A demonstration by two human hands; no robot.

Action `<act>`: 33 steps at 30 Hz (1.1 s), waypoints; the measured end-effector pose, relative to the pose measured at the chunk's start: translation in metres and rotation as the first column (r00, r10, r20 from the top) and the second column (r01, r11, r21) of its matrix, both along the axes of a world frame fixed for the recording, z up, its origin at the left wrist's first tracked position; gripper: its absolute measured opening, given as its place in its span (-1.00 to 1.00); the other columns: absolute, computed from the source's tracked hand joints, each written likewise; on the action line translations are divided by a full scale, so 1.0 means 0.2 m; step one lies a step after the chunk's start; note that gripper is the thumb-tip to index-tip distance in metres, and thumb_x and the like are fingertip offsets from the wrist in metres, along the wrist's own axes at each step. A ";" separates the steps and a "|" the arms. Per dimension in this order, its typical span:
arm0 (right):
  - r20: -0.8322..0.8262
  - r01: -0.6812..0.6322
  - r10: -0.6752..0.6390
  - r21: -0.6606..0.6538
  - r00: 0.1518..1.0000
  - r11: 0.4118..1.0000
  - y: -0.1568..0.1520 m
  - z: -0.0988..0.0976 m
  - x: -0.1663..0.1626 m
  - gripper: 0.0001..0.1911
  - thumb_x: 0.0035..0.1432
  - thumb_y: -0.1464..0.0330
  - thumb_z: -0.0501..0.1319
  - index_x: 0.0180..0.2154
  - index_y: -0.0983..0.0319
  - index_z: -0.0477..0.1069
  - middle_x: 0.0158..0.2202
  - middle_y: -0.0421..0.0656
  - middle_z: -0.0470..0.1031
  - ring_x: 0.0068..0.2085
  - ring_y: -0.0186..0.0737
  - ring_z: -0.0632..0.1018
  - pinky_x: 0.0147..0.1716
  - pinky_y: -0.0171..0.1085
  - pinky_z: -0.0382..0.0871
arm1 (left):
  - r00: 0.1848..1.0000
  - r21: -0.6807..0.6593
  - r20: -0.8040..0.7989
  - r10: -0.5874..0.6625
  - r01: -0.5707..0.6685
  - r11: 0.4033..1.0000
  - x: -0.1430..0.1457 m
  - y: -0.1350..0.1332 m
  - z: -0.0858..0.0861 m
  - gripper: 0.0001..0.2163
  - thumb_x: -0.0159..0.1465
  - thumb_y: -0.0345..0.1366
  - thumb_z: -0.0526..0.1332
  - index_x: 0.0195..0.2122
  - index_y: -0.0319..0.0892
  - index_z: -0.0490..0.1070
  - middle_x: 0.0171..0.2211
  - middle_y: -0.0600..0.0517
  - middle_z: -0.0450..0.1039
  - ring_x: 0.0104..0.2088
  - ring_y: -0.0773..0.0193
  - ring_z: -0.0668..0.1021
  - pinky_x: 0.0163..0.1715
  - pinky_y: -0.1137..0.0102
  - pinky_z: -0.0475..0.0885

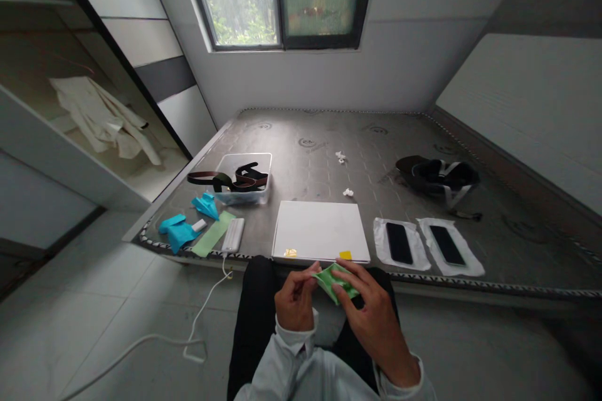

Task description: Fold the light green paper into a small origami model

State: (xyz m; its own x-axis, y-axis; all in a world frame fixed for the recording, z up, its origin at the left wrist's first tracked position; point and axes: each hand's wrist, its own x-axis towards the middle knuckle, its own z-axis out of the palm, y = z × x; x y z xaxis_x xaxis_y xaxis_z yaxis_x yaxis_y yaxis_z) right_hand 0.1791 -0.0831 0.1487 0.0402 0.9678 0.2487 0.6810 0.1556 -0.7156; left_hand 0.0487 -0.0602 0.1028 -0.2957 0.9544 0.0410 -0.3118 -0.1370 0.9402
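Note:
Between my two hands, just above my lap, is a piece of green paper [332, 283], folded and creased. My left hand [295, 301] pinches its left corner between thumb and fingertips. On the other side, my right hand [369, 304] grips the paper with the thumb below and the fingers over the top. Just beyond the hands lies a flat white box [321, 229] with a yellow sticky note [345, 255] near its front edge. To the left are folded blue paper pieces [181, 235], a blue paper plane [205, 205] and a green paper strip [214, 235].
A white power strip [233, 236] trails a cable to the floor. A clear plastic bin [263, 194] holds belts [242, 180]. Right of the box, two phones [399, 243] lie on white wrappers; a black cap [439, 175] rests behind them. Crumpled white bits [348, 192] lie behind the box.

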 end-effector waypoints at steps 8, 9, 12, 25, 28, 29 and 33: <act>-0.007 0.062 -0.062 0.041 0.998 0.997 0.02 -0.01 -0.02 -0.84 0.17 0.32 0.23 -0.20 0.12 0.54 0.02 -0.07 0.52 0.02 -0.09 0.57 0.03 -0.10 0.51 | 0.998 -0.004 -0.057 0.024 -0.024 1.000 0.01 -0.01 -0.02 -0.80 0.09 -0.14 0.38 -0.46 -0.17 0.51 -0.31 -0.12 0.68 -0.32 0.09 0.69 -0.28 0.30 0.62; -0.011 0.067 -0.066 0.041 0.998 0.997 0.02 -0.01 -0.02 -0.85 0.16 0.34 0.23 -0.21 0.12 0.53 0.03 -0.07 0.51 0.00 -0.09 0.57 0.01 -0.11 0.52 | 0.998 -0.009 -0.057 0.031 -0.031 0.999 0.01 -0.01 -0.02 -0.78 0.10 -0.12 0.38 -0.46 -0.17 0.51 -0.31 -0.12 0.68 -0.33 0.09 0.69 -0.29 0.30 0.62; -0.013 0.086 -0.085 0.023 0.996 0.996 0.02 -0.02 -0.01 -0.85 0.13 0.36 0.25 -0.22 0.10 0.53 0.04 -0.09 0.49 -0.01 -0.10 0.58 -0.01 -0.11 0.53 | 0.999 -0.032 -0.037 0.035 -0.037 0.999 0.02 -0.01 0.00 -0.77 0.09 -0.10 0.38 -0.45 -0.16 0.50 -0.32 -0.11 0.68 -0.34 0.11 0.69 -0.33 0.35 0.62; -0.080 0.178 -0.174 0.046 0.982 0.983 0.00 -0.03 0.04 -0.83 0.18 0.22 0.24 -0.32 0.12 0.57 -0.07 -0.07 0.57 -0.09 -0.10 0.61 -0.07 -0.11 0.56 | 0.988 -0.184 0.113 0.110 -0.088 0.979 0.02 0.02 -0.01 -0.68 0.01 -0.07 0.43 -0.41 -0.21 0.46 -0.32 -0.13 0.68 -0.33 0.14 0.69 -0.45 0.46 0.61; -0.015 0.183 -0.183 0.131 0.983 0.974 -0.01 -0.03 0.03 -0.83 0.20 0.24 0.22 -0.29 0.11 0.58 -0.04 -0.08 0.57 -0.07 -0.09 0.61 0.00 -0.07 0.53 | 0.987 -0.186 0.115 0.113 -0.090 0.978 0.02 0.02 0.00 -0.67 0.02 -0.05 0.43 -0.40 -0.20 0.46 -0.33 -0.11 0.68 -0.32 0.13 0.69 -0.43 0.45 0.61; 0.003 0.187 -0.190 0.161 0.982 0.969 -0.01 -0.03 0.03 -0.83 0.21 0.25 0.21 -0.26 0.10 0.58 0.00 -0.08 0.55 -0.07 -0.09 0.61 0.00 -0.07 0.53 | 0.987 -0.189 0.111 0.117 -0.094 0.977 0.02 0.02 0.00 -0.67 0.01 -0.04 0.42 -0.40 -0.20 0.46 -0.33 -0.11 0.68 -0.32 0.13 0.69 -0.43 0.44 0.61; 0.066 0.126 -0.146 0.241 0.987 0.962 -0.02 -0.05 0.03 -0.75 0.23 0.31 0.18 -0.08 0.05 0.54 0.18 -0.10 0.41 0.02 -0.09 0.57 0.01 -0.09 0.53 | 0.986 -0.215 0.099 0.135 -0.111 0.970 0.01 0.03 0.00 -0.65 0.00 -0.02 0.42 -0.38 -0.20 0.45 -0.33 -0.10 0.68 -0.33 0.13 0.69 -0.45 0.45 0.61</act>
